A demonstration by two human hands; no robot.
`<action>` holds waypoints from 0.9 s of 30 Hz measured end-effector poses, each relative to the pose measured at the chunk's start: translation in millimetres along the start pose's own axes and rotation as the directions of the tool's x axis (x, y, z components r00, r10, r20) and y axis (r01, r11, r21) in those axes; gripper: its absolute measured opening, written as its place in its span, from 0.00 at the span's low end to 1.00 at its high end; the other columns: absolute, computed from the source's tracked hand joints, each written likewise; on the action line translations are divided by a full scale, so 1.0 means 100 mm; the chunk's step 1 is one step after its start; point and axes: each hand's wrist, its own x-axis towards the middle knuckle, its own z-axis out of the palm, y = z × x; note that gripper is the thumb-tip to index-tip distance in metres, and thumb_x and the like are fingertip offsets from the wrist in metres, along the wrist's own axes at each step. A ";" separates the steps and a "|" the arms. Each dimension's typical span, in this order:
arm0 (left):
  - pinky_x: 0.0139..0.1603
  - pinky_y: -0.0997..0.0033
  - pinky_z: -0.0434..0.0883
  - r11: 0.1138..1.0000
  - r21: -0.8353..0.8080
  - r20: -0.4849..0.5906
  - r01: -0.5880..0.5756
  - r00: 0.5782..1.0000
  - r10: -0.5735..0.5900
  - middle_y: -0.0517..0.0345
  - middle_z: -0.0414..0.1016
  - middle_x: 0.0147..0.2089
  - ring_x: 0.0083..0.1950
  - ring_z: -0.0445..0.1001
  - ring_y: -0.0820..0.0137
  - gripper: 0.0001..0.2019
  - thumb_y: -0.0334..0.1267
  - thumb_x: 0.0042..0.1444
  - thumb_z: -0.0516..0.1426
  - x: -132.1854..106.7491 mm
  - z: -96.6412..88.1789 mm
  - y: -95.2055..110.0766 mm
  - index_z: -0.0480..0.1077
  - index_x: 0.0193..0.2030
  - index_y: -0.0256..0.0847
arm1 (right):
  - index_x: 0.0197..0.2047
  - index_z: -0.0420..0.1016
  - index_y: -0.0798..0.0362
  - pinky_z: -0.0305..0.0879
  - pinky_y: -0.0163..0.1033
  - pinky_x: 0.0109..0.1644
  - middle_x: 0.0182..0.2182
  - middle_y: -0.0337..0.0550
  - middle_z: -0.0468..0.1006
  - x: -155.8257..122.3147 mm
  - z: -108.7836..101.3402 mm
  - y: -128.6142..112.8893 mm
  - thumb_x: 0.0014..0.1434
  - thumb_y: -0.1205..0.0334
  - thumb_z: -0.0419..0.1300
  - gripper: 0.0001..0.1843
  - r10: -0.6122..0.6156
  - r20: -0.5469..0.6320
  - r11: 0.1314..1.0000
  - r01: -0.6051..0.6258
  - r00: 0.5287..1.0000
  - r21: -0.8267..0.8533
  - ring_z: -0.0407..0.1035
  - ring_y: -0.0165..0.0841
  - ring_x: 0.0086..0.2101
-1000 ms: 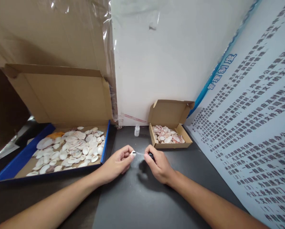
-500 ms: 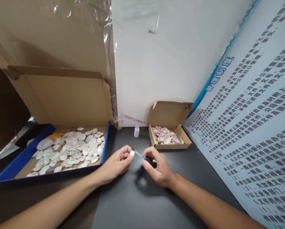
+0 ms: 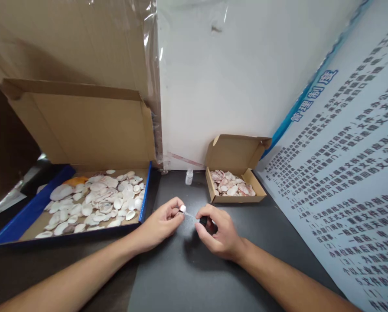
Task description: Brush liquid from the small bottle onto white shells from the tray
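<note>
A small white shell (image 3: pixel 182 208) is pinched between the thumb and fingers of my left hand (image 3: pixel 165 222). My right hand (image 3: pixel 222 234) is closed around the black cap of a brush applicator (image 3: pixel 203 221). Its thin clear stem points left, and the dark tip reaches the shell's lower side, close to my left fingertips. Whether the bristles press on the shell cannot be made out. Beyond both hands, a small clear bottle (image 3: pixel 189 177) with a pale label stands upright and uncapped on the dark table (image 3: pixel 171 277).
On the left, an open cardboard box with blue sides (image 3: pixel 145 190) holds many pale shells (image 3: pixel 98 200). A smaller open cardboard box (image 3: pixel 239 199) with pinkish shells (image 3: pixel 233 184) sits at the back right. A white wall (image 3: pixel 194 86) rises behind, and a printed board (image 3: pixel 343 173) leans along the right.
The brush tip has moved from the shell's far upper side to its lower near side. Both hands stay close together, holding the same things. The camera view has shifted slightly.
</note>
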 end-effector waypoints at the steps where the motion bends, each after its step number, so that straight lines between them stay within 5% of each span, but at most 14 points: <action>1: 0.19 0.80 0.46 1.000 -0.005 0.005 -0.004 1.000 0.004 0.74 0.52 0.21 0.19 0.47 0.84 0.19 0.54 0.55 0.56 0.00 -0.01 -0.01 0.55 0.38 0.42 | 0.36 0.66 0.51 0.56 0.32 0.26 0.24 0.33 0.64 0.01 0.00 0.00 0.56 0.68 0.57 0.04 -0.008 -0.018 1.000 0.008 1.000 -0.010 0.57 0.25 0.21; 5: 0.20 0.80 0.47 1.000 0.001 0.009 -0.020 1.000 0.020 0.73 0.53 0.21 0.19 0.48 0.83 0.16 0.52 0.58 0.55 0.00 -0.03 -0.02 0.56 0.39 0.42 | 0.35 0.66 0.51 0.56 0.31 0.25 0.24 0.34 0.65 0.02 0.00 -0.01 0.55 0.70 0.58 0.06 0.006 -0.097 1.000 -0.006 0.995 -0.005 0.56 0.24 0.21; 27: 0.20 0.80 0.48 0.998 0.058 0.034 -0.018 0.999 0.016 0.72 0.52 0.22 0.21 0.49 0.83 0.14 0.50 0.60 0.53 -0.02 -0.03 0.02 0.57 0.38 0.42 | 0.33 0.67 0.52 0.57 0.31 0.25 0.24 0.34 0.69 0.00 0.00 -0.06 0.56 0.68 0.57 0.02 0.031 -0.037 0.998 -0.033 0.999 -0.048 0.58 0.24 0.20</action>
